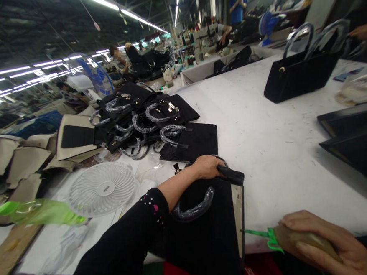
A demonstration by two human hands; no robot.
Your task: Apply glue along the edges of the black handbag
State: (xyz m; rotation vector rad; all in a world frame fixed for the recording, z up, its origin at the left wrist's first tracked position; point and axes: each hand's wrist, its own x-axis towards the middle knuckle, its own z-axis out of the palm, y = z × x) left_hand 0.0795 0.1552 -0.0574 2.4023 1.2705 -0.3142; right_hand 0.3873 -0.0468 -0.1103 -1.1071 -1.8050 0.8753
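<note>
A black handbag [209, 232] lies flat on the white table [275, 148] in front of me, its plastic-wrapped handle [194, 208] on top. My left hand [208, 166] is closed over the bag's far top edge, by a black flap [232, 175]. Near the table's front edge my right hand [322, 241] is wrapped round a tan bottle with a green pointed nozzle [266, 235]; the tip points left at the bag's right side.
A pile of black handbags with wrapped handles [151, 123] lies beyond my left hand. A white fan [102, 188] and green plastic [38, 211] sit at left. An upright black bag [301, 72] stands far right; black trays [356, 138] at right. Other workers stand in the background.
</note>
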